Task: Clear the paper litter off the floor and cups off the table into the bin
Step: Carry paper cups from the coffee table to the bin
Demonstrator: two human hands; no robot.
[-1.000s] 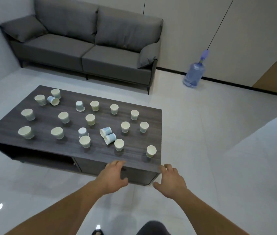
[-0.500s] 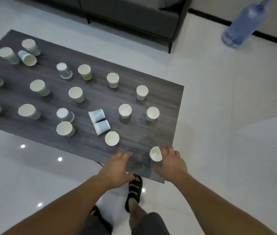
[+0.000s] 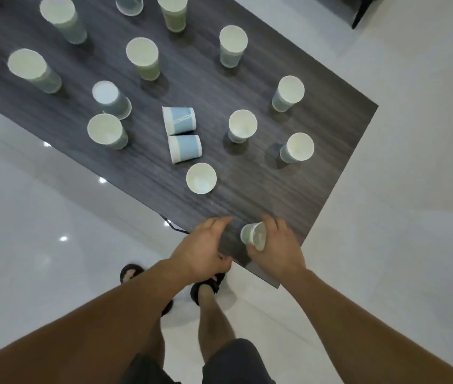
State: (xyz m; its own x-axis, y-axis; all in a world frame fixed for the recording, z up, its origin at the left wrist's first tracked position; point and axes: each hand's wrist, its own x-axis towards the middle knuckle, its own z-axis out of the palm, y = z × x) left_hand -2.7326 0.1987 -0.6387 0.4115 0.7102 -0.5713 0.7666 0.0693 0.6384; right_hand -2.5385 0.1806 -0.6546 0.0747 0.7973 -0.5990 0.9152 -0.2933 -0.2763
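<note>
Head view: your right hand (image 3: 276, 250) grips a tilted paper cup (image 3: 253, 234) at the table's (image 3: 316, 189) near corner | your left hand (image 3: 201, 246) hovers beside it, fingers loose, holding nothing | other cups (image 3: 201, 178) stand farther back.

Your dark wood-grain table (image 3: 316, 189) stands on glossy white floor (image 3: 26, 217). Around two toppled blue cups (image 3: 181, 134), many paper cups (image 3: 142, 58) stand upright.
</note>
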